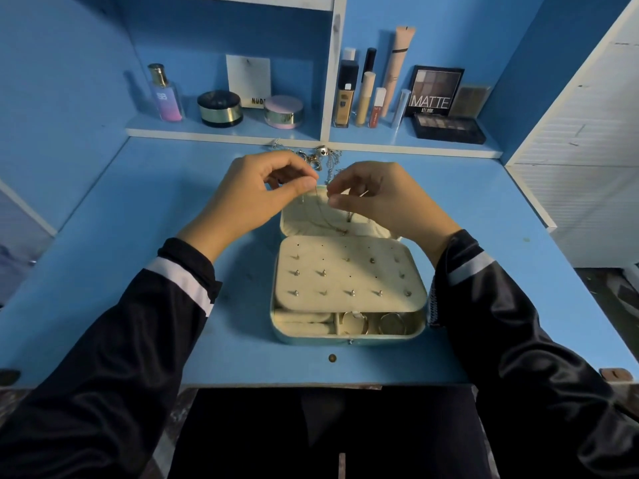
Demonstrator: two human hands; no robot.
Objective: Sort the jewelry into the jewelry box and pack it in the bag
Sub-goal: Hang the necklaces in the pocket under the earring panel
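An open cream-lined jewelry box [347,335] lies on the blue desk, its lid [294,221] folded back away from me. Several stud earrings sit in the flat panel [345,274]; rings [390,323] lie in the front compartments. My left hand [256,191] and my right hand [377,198] are both over the lid, each pinching a thin necklace chain [320,205] between thumb and forefinger. The chain hangs down against the lid lining. A pile of loose jewelry [318,157] lies just behind my hands.
A low shelf [221,131] at the back carries a perfume bottle [166,93], two round jars, several makeup tubes [366,98] and eyeshadow palettes [446,127]. A white slatted panel [581,174] stands at the right. No bag is in view.
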